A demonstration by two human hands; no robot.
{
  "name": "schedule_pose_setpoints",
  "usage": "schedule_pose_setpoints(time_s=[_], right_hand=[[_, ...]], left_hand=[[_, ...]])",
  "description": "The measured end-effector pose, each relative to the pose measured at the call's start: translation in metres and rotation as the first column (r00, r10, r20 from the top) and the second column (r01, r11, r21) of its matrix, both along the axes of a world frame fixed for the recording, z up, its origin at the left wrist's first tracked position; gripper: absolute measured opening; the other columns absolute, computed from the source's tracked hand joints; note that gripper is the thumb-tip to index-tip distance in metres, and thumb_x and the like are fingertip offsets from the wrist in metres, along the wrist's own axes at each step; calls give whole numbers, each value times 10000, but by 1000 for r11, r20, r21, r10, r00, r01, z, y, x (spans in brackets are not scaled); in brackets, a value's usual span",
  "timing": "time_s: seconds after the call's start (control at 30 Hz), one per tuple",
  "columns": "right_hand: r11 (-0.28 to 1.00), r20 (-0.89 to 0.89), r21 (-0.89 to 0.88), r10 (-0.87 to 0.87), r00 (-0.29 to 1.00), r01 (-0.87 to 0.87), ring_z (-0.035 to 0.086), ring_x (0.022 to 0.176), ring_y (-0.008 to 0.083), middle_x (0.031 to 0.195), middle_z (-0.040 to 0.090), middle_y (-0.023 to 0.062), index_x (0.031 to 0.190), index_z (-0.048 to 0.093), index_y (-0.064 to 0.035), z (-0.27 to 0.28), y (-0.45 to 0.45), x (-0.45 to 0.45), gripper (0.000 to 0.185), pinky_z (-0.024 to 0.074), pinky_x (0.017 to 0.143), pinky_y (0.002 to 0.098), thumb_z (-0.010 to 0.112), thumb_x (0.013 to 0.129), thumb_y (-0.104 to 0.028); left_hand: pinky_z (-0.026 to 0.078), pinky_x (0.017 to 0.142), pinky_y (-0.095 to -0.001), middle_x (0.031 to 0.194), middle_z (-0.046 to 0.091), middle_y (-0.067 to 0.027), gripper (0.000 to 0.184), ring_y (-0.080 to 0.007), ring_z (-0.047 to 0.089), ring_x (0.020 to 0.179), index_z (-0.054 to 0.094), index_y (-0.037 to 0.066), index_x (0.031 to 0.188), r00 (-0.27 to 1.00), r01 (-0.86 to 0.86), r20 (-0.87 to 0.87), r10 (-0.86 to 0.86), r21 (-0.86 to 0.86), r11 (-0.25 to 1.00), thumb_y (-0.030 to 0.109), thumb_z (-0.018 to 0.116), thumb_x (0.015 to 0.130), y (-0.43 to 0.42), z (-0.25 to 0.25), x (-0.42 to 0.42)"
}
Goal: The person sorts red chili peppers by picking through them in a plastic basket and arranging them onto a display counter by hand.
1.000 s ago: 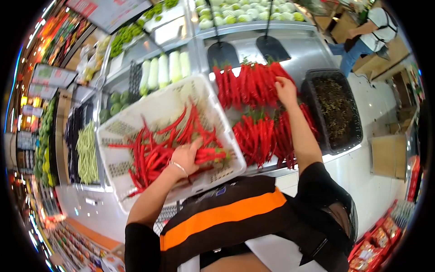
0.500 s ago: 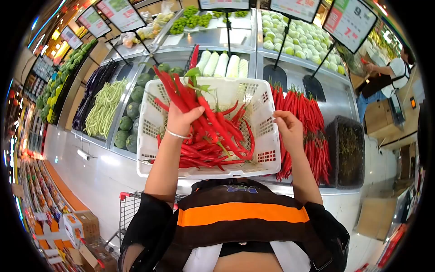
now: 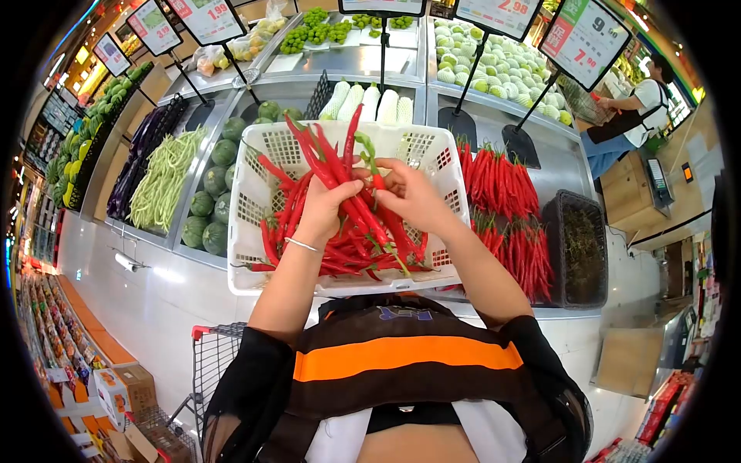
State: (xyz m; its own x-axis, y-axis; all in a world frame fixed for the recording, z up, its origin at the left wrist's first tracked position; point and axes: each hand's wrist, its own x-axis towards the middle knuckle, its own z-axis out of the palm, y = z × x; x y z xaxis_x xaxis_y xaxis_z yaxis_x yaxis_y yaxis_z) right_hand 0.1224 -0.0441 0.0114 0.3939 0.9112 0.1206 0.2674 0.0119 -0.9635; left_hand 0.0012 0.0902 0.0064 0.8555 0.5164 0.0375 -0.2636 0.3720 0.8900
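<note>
A bunch of long red chili peppers (image 3: 330,163) is gripped in my left hand (image 3: 318,216), which wears a thin bracelet. The tips of the bunch point up and away from me. My right hand (image 3: 415,199) has come in beside it, with its bent fingers closed on a red chili pepper (image 3: 379,182) that has a curled green stem. Both hands are over a white plastic basket (image 3: 262,284) with perforated walls. Loose red chili peppers (image 3: 340,261) lie inside it, partly hidden under my hands and forearms.
Piles of red chili peppers (image 3: 502,185) lie right of the basket, alongside a dark crate (image 3: 575,247). Watermelons (image 3: 204,204) and green beans (image 3: 166,181) are at the left. Price signs (image 3: 588,42) stand on posts behind. A shopping cart (image 3: 212,355) is near my left elbow; a person (image 3: 641,112) stands far right.
My right hand has moved left from the basket's right rim to the peppers beside my left hand. The bunch in my left hand has shifted slightly right and tilted more upright.
</note>
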Motion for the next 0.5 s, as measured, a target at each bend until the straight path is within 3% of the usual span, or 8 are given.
schedule_pose_setpoints(time_s=[0.07, 0.13, 0.2, 0.27, 0.33, 0.37, 0.47, 0.5], right_hand=[[999, -3, -4, -33, 999, 33, 522, 694, 93, 780, 524, 20, 1189, 451, -29, 0, -5, 10, 359, 427, 642, 229, 544, 855, -122], [981, -539, -35, -179, 823, 190, 467, 605, 76, 755, 499, 7, 1194, 454, -50, -5, -10, 26, 329, 400, 585, 212, 467, 899, -193], [985, -396, -58, -174, 902, 165, 404, 553, 56, 757, 487, 0, 1208, 453, -70, -1, -22, 35, 329, 359, 535, 199, 401, 911, -202], [986, -428, 1, -150, 891, 167, 355, 532, 34, 754, 487, -4, 1188, 489, -68, -1, -22, 34, 314, 320, 503, 190, 402, 893, -134], [971, -169, -184, -184, 968, 153, 369, 533, 40, 751, 505, -1, 1190, 509, -52, -5, -21, 38, 328, 331, 507, 193, 403, 886, -115], [967, 231, -160, -159, 960, 198, 418, 557, 48, 726, 526, 2, 1164, 541, -28, -19, -19, 45, 319, 354, 530, 196, 407, 888, -114], [987, 100, -156, -21, 995, 36, 470, 599, 63, 706, 544, 4, 1144, 555, -1, -16, -17, 29, 303, 379, 563, 201, 440, 892, -126], [995, -13, -98, -3, 1000, 2, 558, 696, 107, 719, 610, 52, 1026, 590, 17, -14, -14, 23, 254, 437, 655, 261, 479, 871, -151]], left_hand=[[488, 761, -311, 928, 617, -103, 406, -185, 592, 846, 502, -26, 1135, 998, -70, -7, 69, -133, 989, 3, 594, 741, 5, -1, -1], [491, 745, -305, 899, 607, -100, 373, -186, 582, 819, 491, -27, 1129, 974, -227, -67, 218, -201, 953, 15, 568, 767, 13, -3, -4], [487, 732, -307, 868, 574, -77, 359, -186, 562, 795, 476, -11, 1122, 979, -138, 68, 193, -474, 869, 28, 565, 776, 29, -13, -9], [478, 744, -316, 868, 539, -63, 342, -188, 542, 795, 468, 1, 1102, 974, -64, 146, 172, -552, 831, 33, 559, 774, 37, -18, -12], [448, 820, -314, 887, 533, -53, 333, -167, 536, 828, 464, -8, 1081, 934, 133, 330, 135, -673, 728, 37, 550, 763, 39, -16, -15], [437, 850, -329, 915, 527, -54, 342, -170, 536, 855, 456, -4, 1073, 916, 186, 377, 137, -701, 688, 40, 555, 748, 41, -16, -16], [429, 868, -330, 930, 527, -59, 361, -175, 534, 883, 454, -1, 1081, 866, 293, 489, 108, -669, 682, 43, 561, 739, 41, -9, -17], [420, 884, -333, 958, 528, -67, 378, -180, 530, 907, 456, 0, 1091, 866, 275, 488, 110, -648, 711, 44, 565, 732, 38, -6, -17]])
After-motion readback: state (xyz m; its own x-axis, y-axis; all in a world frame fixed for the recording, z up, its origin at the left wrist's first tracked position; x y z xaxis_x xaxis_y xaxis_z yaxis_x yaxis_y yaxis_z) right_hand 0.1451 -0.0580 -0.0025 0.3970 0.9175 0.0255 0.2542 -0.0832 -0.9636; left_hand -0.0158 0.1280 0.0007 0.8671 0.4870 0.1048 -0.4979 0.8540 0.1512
